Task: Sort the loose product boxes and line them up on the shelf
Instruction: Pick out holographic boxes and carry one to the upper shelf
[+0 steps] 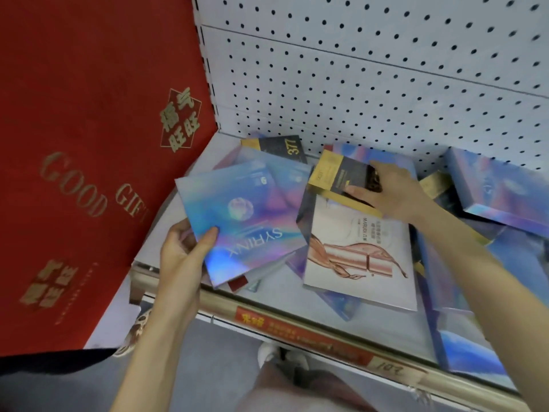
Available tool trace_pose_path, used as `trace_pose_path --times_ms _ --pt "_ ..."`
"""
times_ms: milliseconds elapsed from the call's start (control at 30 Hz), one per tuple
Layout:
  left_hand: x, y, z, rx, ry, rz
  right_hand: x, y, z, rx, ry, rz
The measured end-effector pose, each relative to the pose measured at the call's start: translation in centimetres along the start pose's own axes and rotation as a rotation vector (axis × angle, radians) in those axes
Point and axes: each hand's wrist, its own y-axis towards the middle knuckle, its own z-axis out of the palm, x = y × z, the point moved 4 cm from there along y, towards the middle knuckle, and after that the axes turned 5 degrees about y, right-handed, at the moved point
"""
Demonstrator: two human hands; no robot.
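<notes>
Boxes [276, 185], loose: flat cartons heaped crosswise on the shelf [267, 289]. All lie flat or tilted, and no row is begun.

1. Gift box [74, 173]: red with gold lettering, at the left end beside the heap. Judged no part of the sort.
2. Pegboard [371, 69]: white, perforated, behind the shelf.
3. Rail [297, 325]: metal front lip carrying a red price strip.
4. SYRINX box [237, 221]: holographic blue-pink, front left, tilted above the heap. Left hand [184, 251] grasps its near corner, thumb on top and fingers beneath.
5. White box [356, 257]: MARUBI print, lying centre front on other holographic cartons.
6. Far box [499, 191]: holographic, thicker, at the right, tilted on more cartons.
7. Gold box [335, 173]: black and gold, centre back, just beyond the white box's far edge. Right hand [392, 194] clasps its right end between thumb and fingers.
8. 377 box [282, 147]: black and gold, same livery as item 7, near the pegboard at back left.

Step in hand, as judged: the sort itself, at an early stage, with 1 carton per hand being drawn from the heap.

Next move, as judged: items 7 and 8 belong together, and the SYRINX box goes with the other holographic cartons. Floor space must be freed first, likely along the pegboard. Glossy faces may slide, so each carton needs a firm hold at the edges until it stands upright against its neighbour.
</notes>
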Motion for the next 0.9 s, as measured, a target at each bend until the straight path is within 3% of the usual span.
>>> trace_pose_path --times_ms 200,400,433,533,600,700,900 --pt "0.6 -0.3 -0.2 0.001 -0.089 -0.041 1.1 -2.6 0.4 -0.319 0.15 0.026" --pt "-0.1 -1.8 -0.3 0.034 -0.091 0.038 1.8 -6.4 -1.1 -0.413 0.271 0.012" --pt "-0.2 -2.4 -0.1 0.044 -0.096 0.05 1.2 -7.3 -1.4 -0.394 0.437 0.063" --pt "-0.2 -4.4 1.3 0.115 -0.169 0.079 0.1 -11.4 -0.2 -0.149 1.369 0.26" --pt "0.0 -5.9 2.7 0.151 -0.231 0.062 0.4 -14.3 1.5 0.006 1.706 0.358" --pt "1.0 -9.2 5.6 0.208 -0.278 0.031 0.2 -18.2 3.1 0.097 1.86 0.362" --pt "4.7 -18.9 11.2 0.417 -0.279 -0.029 -5.1 -25.8 2.5 -0.052 1.908 0.366"
